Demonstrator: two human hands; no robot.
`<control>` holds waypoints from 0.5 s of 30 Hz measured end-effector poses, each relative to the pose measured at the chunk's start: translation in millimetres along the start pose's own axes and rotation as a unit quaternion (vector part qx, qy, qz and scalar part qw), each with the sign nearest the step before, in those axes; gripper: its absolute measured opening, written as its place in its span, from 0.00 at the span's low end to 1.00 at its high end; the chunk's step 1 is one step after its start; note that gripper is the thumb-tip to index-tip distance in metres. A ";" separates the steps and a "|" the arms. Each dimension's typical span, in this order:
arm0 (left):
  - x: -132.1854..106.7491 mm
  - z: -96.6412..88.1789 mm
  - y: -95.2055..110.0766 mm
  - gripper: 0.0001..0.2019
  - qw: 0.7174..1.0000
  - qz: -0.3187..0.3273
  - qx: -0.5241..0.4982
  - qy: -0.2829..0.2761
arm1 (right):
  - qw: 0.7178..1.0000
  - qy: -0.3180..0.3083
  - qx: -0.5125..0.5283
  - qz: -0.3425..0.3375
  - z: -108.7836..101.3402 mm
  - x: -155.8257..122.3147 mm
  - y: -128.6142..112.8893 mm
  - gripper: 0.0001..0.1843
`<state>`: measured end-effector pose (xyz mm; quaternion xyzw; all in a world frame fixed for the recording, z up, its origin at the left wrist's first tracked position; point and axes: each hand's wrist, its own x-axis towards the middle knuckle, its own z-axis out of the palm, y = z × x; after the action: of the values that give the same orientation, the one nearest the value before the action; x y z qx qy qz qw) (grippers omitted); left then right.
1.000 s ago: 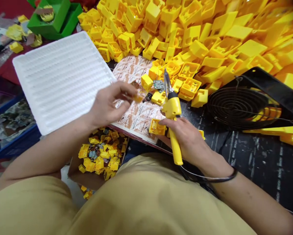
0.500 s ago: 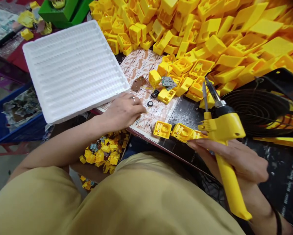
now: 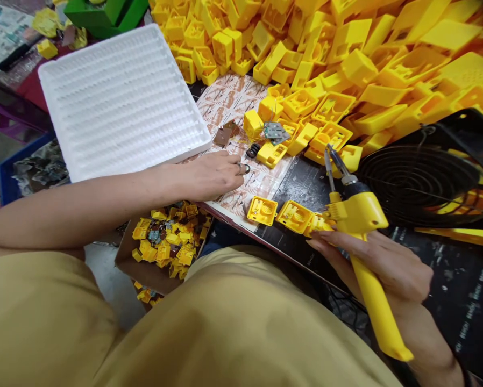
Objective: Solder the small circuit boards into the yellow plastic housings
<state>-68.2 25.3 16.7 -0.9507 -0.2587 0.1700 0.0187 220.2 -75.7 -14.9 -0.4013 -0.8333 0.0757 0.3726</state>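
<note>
Right hand [image 3: 400,271] is closed around the handle of a yellow soldering gun [image 3: 360,215], its metal tip and the thin tube beside it pointing up and away from the body. Fingertips of the same hand lie at the third yellow case [image 3: 318,223]; whether they pinch it cannot be determined. That case ends a short row, next to the middle yellow case [image 3: 295,216] and the first yellow case [image 3: 261,210], both open side up near the table's front edge. Left hand [image 3: 213,174] rests palm down, fingers slightly bent, on patterned paper [image 3: 269,174]; a small round part [image 3: 247,168] sits at its fingertips, and a grip on it cannot be confirmed. Beyond that hand are noted a group of black rings [image 3: 253,150], a brown board [image 3: 224,134] and a grey circuit board [image 3: 276,133] leaning among loose yellow housings. A white ribbed tray [image 3: 124,102] lies tilted past the left forearm. Farther out, a large heap of yellow housings [image 3: 306,37] covers the back of the table, and a black fan [image 3: 414,177] with a wire guard stands at right. Below the table edge, a carton [image 3: 124,263] contains small yellow pieces.
</note>
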 end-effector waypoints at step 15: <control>-5.5 21.9 33.5 0.08 0.912 -0.111 -0.334 0.212 | 0.996 -0.042 -0.064 -0.037 56.7 32.9 -10.5 0.16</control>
<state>-63.6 -7.6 -6.4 -0.8803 -0.3944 -0.1348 -0.2267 161.9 -49.1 -32.3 -0.3894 -0.8659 0.0247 0.3131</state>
